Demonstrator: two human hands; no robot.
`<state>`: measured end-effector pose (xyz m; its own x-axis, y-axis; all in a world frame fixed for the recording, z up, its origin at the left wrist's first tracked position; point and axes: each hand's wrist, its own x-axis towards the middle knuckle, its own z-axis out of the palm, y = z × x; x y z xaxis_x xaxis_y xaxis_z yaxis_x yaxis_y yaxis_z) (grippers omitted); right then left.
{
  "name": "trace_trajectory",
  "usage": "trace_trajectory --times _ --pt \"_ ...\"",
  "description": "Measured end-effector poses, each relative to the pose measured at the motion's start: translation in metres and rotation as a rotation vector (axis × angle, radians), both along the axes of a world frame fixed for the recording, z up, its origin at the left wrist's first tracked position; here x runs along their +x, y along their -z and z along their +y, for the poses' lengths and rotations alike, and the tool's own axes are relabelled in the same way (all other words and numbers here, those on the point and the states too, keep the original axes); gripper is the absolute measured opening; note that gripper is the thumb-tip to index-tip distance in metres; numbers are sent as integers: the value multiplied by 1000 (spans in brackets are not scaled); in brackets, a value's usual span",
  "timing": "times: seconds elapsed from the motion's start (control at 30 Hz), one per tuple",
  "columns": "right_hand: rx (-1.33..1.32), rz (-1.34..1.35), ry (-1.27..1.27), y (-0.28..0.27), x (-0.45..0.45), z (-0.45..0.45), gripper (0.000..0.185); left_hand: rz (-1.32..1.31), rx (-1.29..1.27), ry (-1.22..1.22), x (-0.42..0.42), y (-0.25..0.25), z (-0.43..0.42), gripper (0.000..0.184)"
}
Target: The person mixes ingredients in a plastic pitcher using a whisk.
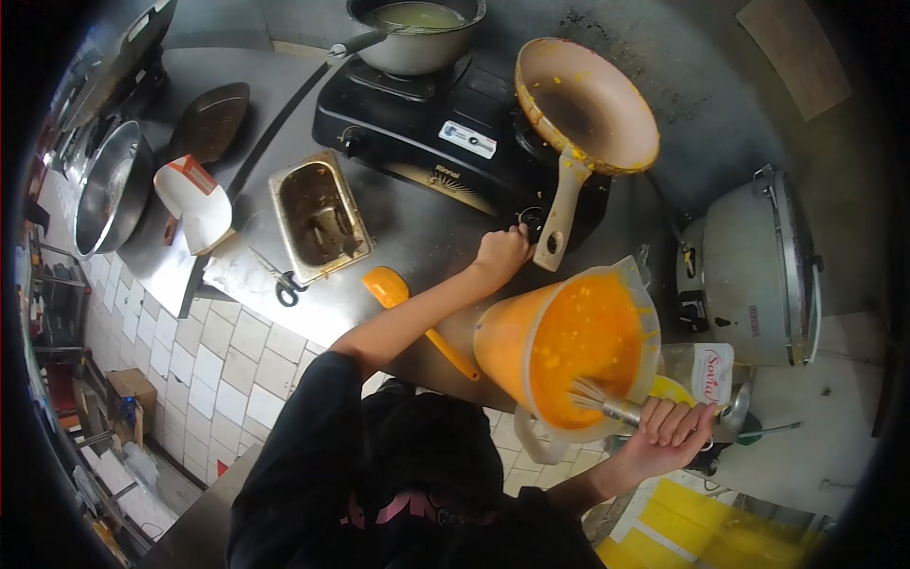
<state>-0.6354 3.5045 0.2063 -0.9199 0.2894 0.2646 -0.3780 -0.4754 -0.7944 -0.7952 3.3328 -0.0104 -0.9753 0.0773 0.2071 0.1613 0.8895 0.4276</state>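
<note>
My left hand (504, 256) is at the front of the black two-burner gas stove (417, 142), its fingers closed on the right stove knob (533, 220). My right hand (671, 434) is wrapped round the metal handle of a whisk (607, 402). The whisk's wires dip into thick orange liquid with yellow bits (590, 332). That liquid nearly fills a large translucent plastic pitcher (502, 346), which appears tilted in this view. A light frying pan (592, 104) with orange smears sits over the right burner, its handle pointing toward me beside my left hand.
A grey pot (417, 57) with pale liquid stands on the left burner. On the steel counter lie a metal container of dark sauce (322, 213), scissors (280, 277) and an orange spatula (387, 286). A large lidded pot (754, 270) and a labelled jar (711, 372) are right.
</note>
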Motion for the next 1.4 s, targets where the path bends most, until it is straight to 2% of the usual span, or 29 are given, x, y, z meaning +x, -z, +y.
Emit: trace_trajectory --times 0.07,0.13,0.17,0.27,0.3,0.33,0.37,0.43,0.47,0.53,0.57,0.63,0.77,0.87,0.9,0.93,1.0,1.03,1.1,1.13,1.2,1.3,1.4 --pt "-10 -17 29 -2 4 1 43 -42 -87 -20 -25 20 22 17" --pt "-4 -15 28 -1 7 6 44 -134 -55 -3 -37 28 31 16" --pt "-13 -10 19 -1 7 8 44 -223 -38 8 -40 28 32 16" --pt "-71 -27 -13 0 7 7 45 -248 -14 23 -39 23 31 13" --pt "-69 -29 -16 -1 8 6 45 -254 -6 23 -37 16 29 14" --pt "-38 -23 -13 -2 8 5 45 -258 63 32 -34 10 27 25" --pt "-6 -16 -11 -3 8 5 45 -258 68 27 -33 11 25 25" --pt "-13 -23 -26 -6 9 4 45 -245 273 -83 -30 15 23 35" --pt "-23 -30 -35 -7 9 5 45 -245 277 -75 -35 32 25 35" --pt "-29 -30 -35 -7 9 6 44 -158 696 -9 -47 75 30 41" --pt "-38 -29 -49 -6 10 7 44 -164 699 -3 -47 71 32 41" --pt "-41 -25 -83 -4 8 10 44 -600 1563 -162 -48 68 34 45" --pt "13 -35 -108 -5 9 8 44 -586 1595 -127 -37 48 31 45" --pt "91 -18 -109 -2 5 4 45 -541 1292 -183 -25 13 18 47" --pt "121 12 -120 0 5 2 45 -511 1216 -161 -25 18 19 48" --pt "169 32 -100 0 5 0 46 -522 1260 -181 -24 24 19 48" --pt "259 66 -130 3 4 -1 45 -445 1112 -70 -26 35 21 56" --pt "307 123 -139 3 2 -2 43 -432 1159 -86 -26 38 22 56" --pt "357 105 -158 3 -1 -5 44 -342 1004 -130 -18 40 25 53" --pt "376 115 -175 4 -3 -2 44 -339 1056 -156 -11 41 24 53" --pt "407 112 -189 7 -6 -6 45 -285 939 -182 6 35 16 49" --pt "396 97 -258 9 -9 -8 45 -272 1064 -237 9 25 17 48" --pt "438 89 -290 8 -8 -9 46 -277 1004 -249 0 23 26 46"
